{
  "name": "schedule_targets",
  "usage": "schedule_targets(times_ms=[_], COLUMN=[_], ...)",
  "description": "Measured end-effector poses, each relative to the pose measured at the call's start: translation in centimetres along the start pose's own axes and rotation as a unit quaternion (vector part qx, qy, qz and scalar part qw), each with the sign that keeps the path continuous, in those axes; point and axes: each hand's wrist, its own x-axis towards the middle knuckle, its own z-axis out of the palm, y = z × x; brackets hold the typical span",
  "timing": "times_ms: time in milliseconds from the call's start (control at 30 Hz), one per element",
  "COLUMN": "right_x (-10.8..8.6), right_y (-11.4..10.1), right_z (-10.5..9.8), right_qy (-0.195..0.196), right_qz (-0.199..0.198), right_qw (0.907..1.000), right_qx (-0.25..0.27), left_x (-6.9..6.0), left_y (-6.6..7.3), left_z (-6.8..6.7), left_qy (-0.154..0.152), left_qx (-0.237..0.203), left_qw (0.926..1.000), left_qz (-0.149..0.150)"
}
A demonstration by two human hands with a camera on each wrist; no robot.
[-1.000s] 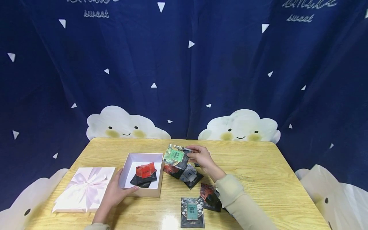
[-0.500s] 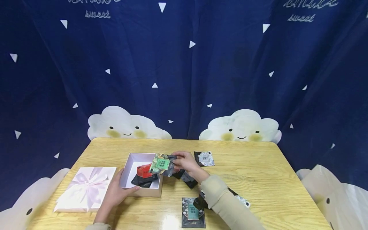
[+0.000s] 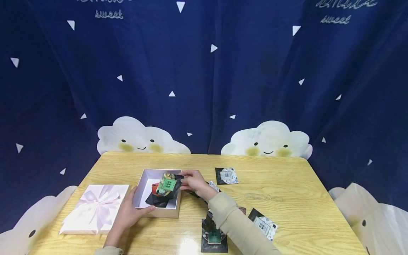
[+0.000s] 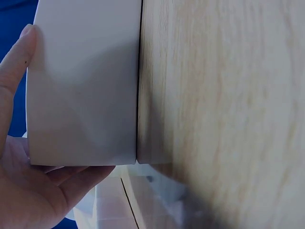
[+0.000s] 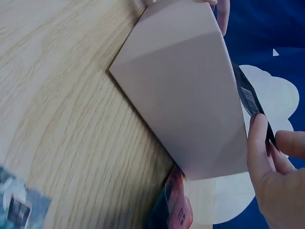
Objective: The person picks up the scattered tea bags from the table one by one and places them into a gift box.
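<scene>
In the head view, an open pink box (image 3: 165, 213) stands on the table with a red-labelled sachet (image 3: 154, 189) and dark sachets (image 3: 157, 202) inside. My left hand (image 3: 127, 211) holds the box at its near left corner, thumb along the front wall and fingers at the left side. Over the box's right part, my right hand (image 3: 195, 183) pinches a black sachet with a green label (image 3: 167, 184) by its right edge. From the right wrist, that sachet (image 5: 249, 98) appears edge-on, sloping over the rim between thumb and fingers.
A pale pink lid (image 3: 95, 209) with a ribbon bow lies left of the box. White-labelled sachets (image 3: 227, 176) lie at the back and right of the table. Another teal-labelled sachet (image 3: 214, 241) is in front, partly covered by the right wrist. Behind the table hangs a dark blue curtain (image 3: 204, 88).
My right hand has carried the green-labelled sachet leftward and slightly down, from above the loose sachets to over the box. My left hand stays on the box.
</scene>
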Motion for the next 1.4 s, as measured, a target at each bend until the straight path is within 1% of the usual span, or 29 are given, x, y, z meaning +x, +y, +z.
schedule_targets(times_ms=[167,267,400,567,767,1067,1400], right_x=[0.4,0.3,0.0,-0.8,-2.0,-3.7,-5.3], right_y=[0.3,0.3,0.1,-0.2,-1.0,-2.3,-3.5], right_z=[0.6,0.6,0.3,-0.7,-2.1,-4.0,-6.1], right_qy=[-0.010,-0.014,-0.015,-0.027,-0.061,-0.096,-0.088], right_qz=[0.004,0.006,-0.003,-0.007,-0.010,-0.038,-0.052], right_qw=[0.9996,0.9995,0.9997,0.9995,0.9980,0.9937,0.9932], right_qx=[0.025,0.026,0.019,0.014,-0.014,-0.043,-0.056], left_x=[-0.1,0.0,0.0,0.0,0.2,0.2,0.1], left_y=[0.0,0.0,0.1,0.2,0.2,0.2,0.3], left_z=[0.0,0.0,-0.2,-0.2,-0.1,-0.1,-0.2], left_qy=[-0.003,-0.008,-0.013,-0.013,-0.016,-0.019,-0.019], left_qx=[-0.001,0.000,0.001,-0.003,0.000,0.004,0.007], left_qw=[1.0000,0.9999,0.9998,0.9998,0.9997,0.9996,0.9996], left_qz=[-0.001,-0.006,-0.012,-0.015,-0.017,-0.020,-0.021])
